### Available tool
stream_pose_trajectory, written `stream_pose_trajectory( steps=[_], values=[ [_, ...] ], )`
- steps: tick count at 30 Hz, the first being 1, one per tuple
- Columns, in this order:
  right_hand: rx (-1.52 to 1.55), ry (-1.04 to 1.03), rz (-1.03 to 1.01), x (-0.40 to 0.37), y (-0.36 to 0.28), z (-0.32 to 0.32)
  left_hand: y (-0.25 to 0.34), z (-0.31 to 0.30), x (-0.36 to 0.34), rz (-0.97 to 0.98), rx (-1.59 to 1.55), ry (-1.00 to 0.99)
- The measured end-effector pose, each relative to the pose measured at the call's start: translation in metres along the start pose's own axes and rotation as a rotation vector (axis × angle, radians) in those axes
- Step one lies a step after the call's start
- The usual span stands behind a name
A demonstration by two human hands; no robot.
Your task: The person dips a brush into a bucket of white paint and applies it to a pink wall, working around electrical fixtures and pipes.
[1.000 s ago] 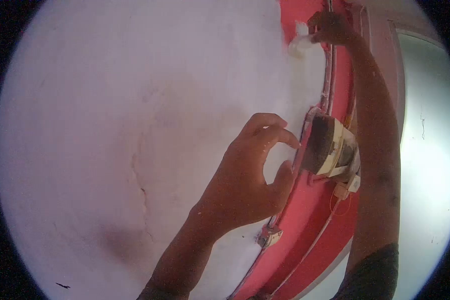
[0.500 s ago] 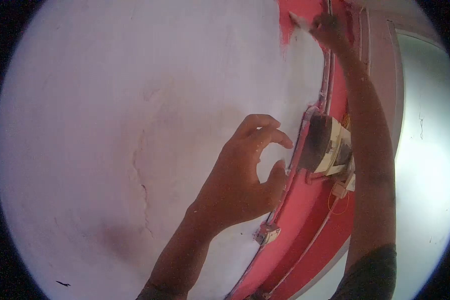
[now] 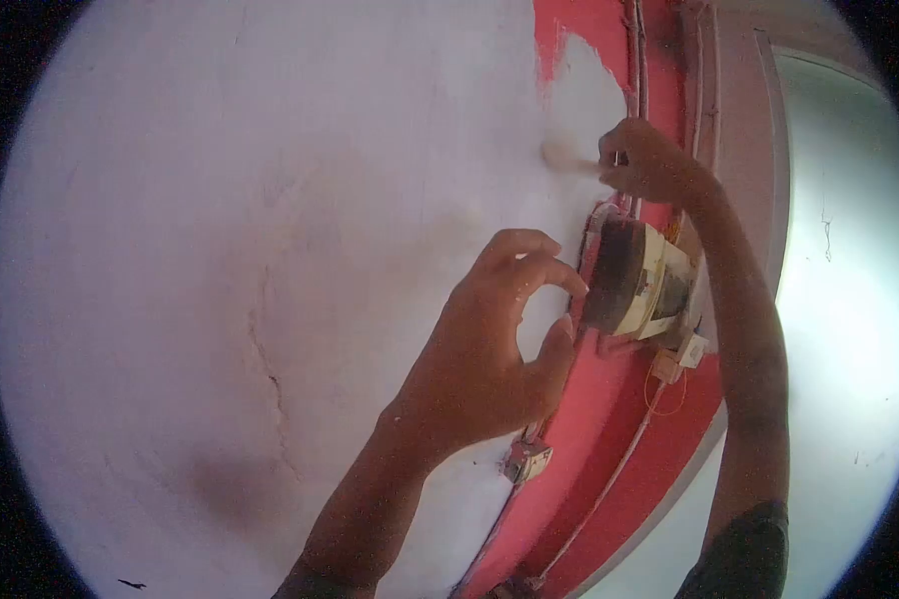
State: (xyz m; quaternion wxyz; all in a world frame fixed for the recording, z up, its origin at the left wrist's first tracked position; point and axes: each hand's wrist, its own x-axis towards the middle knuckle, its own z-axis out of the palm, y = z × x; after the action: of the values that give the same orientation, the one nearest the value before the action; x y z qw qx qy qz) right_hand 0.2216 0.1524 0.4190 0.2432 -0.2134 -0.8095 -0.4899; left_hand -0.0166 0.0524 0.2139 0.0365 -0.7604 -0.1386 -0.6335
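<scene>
My right hand (image 3: 649, 165) grips the handle of a paint brush (image 3: 563, 156); the brush is smeared by motion and points left over the white-coated wall (image 3: 370, 200). Below and to the left, my left hand (image 3: 499, 349) is raised in front of the wall with thumb and fingers curved apart and nothing between them. Small pale specks show on its skin. Near its fingertips is a dark and cream electric box (image 3: 634, 280). Beyond the ragged edge of the white coat, at the top, lies bright red wall (image 3: 609, 28).
Pipes (image 3: 641, 60) run down the red strip to the box. A small white junction box (image 3: 526, 462) sits lower on the wall, and a cable (image 3: 609, 489) runs below the electric box. A bright pale panel (image 3: 839, 250) stands at the right.
My right hand and the brush have moved down from the red patch at the top. More white shows there beside the pipes. The view has shifted slightly; my left hand keeps its pose.
</scene>
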Motion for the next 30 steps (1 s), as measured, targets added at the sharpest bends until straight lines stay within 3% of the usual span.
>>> stream_pose_trajectory(
  steps=[3, 6, 9, 15, 19, 22, 26, 30],
  values=[
    [0.083, -0.343, 0.071, 0.011, -0.003, -0.028, 0.001, -0.001, 0.002, 0.015, -0.011, 0.011],
    [-0.069, -0.383, 0.031, 0.036, 0.002, -0.045, 0.005, -0.006, 0.006, -0.001, 0.035, 0.008],
    [-0.231, -0.095, -0.024, 0.067, 0.034, -0.047, 0.008, -0.015, 0.007, 0.006, 0.030, 0.008],
    [-0.365, -0.011, 0.077, 0.122, 0.059, -0.066, 0.005, -0.036, -0.002, -0.006, 0.109, 0.045],
    [-0.490, 0.264, 0.009, 0.134, 0.094, -0.054, 0.006, -0.043, -0.006, -0.031, 0.120, 0.066],
    [-0.526, 0.366, 0.363, 0.139, 0.101, -0.053, 0.008, -0.041, -0.003, -0.008, 0.107, 0.087],
    [-0.556, 0.244, 0.323, 0.131, 0.094, -0.046, 0.015, -0.037, 0.003, 0.010, 0.103, 0.087],
    [-0.260, 0.266, 0.321, 0.110, 0.057, 0.005, 0.020, -0.036, 0.004, 0.009, 0.066, 0.056]
  ],
)
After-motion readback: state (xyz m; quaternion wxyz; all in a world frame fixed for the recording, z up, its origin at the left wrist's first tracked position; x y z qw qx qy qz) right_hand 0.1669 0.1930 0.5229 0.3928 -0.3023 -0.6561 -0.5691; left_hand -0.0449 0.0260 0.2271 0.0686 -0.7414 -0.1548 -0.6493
